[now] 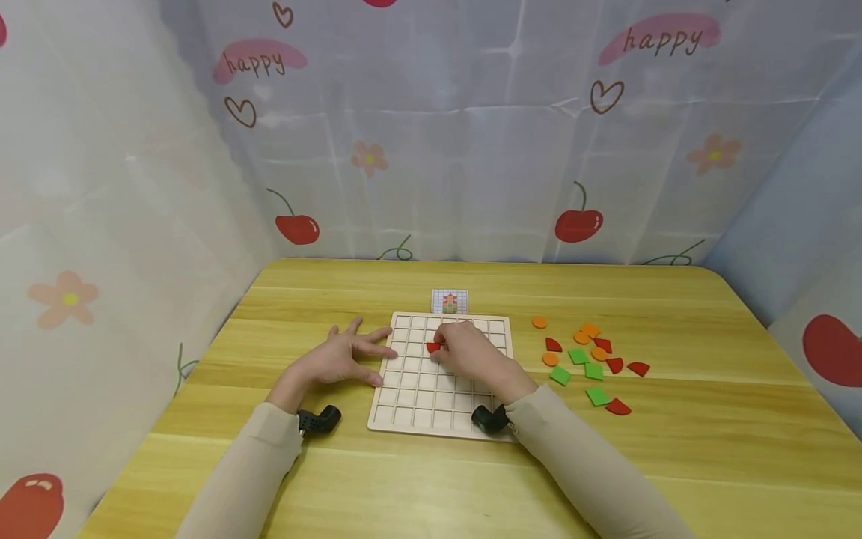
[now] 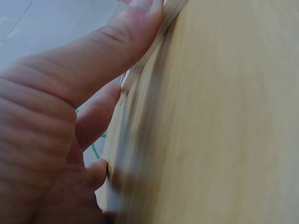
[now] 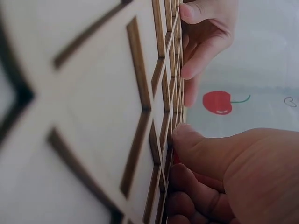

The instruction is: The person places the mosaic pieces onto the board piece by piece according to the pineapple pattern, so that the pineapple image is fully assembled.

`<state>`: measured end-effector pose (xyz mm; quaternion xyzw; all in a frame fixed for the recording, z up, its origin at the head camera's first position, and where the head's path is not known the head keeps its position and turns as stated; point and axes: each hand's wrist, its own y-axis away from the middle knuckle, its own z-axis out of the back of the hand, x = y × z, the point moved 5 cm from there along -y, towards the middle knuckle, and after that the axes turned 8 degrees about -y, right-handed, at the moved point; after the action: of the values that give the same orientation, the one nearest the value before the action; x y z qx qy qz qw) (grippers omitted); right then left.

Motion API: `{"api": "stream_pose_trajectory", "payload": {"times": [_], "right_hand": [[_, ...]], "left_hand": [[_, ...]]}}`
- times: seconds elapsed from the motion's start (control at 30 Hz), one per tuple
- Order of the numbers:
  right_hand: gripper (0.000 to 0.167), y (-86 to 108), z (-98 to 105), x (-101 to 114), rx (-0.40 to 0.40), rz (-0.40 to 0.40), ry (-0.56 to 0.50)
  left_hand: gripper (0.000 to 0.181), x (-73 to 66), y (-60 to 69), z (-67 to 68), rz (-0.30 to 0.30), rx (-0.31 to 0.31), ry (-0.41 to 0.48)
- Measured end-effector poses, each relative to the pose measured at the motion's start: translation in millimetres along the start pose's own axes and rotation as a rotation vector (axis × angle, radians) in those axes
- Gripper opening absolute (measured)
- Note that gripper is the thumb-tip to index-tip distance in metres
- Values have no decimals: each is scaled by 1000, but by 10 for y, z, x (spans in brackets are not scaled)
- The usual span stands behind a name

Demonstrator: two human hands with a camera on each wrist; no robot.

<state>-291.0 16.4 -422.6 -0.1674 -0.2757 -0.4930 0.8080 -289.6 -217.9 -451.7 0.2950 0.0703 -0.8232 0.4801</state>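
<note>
A light wooden board (image 1: pixel 404 430) with a raised square grid lies on the table. Over its upper middle, my right hand (image 1: pixel 470 353) pinches a small red piece (image 1: pixel 432 348) between thumb and fingers, down at the grid. Its outline is partly covered by the fingertips; only a red sliver shows in the right wrist view. My left hand (image 1: pixel 342 356) has its fingers spread, with fingertips at the board's left edge. In the left wrist view, the thumb (image 2: pixel 117 44) lies against that edge.
A small printed pattern card (image 1: pixel 450 301) lies just behind the board. Right of the board are scattered loose pieces: several orange discs (image 1: pixel 539 323), green squares (image 1: pixel 560 375) and red quarter-circles (image 1: pixel 638 368). A printed curtain (image 1: pixel 438 187) hangs behind the wooden table (image 1: pixel 337 479).
</note>
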Motion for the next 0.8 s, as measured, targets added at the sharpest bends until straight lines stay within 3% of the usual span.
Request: {"api": "stream_pose_trajectory", "payload": {"times": [0.57, 0.8], "right_hand": [[22, -14, 17, -53, -26, -9, -74], [16, -10, 24, -52, -24, -7, -84]], "left_hand": [[53, -10, 6, 3, 8, 6, 4], [53, -13, 5, 1, 5, 5, 7]]}}
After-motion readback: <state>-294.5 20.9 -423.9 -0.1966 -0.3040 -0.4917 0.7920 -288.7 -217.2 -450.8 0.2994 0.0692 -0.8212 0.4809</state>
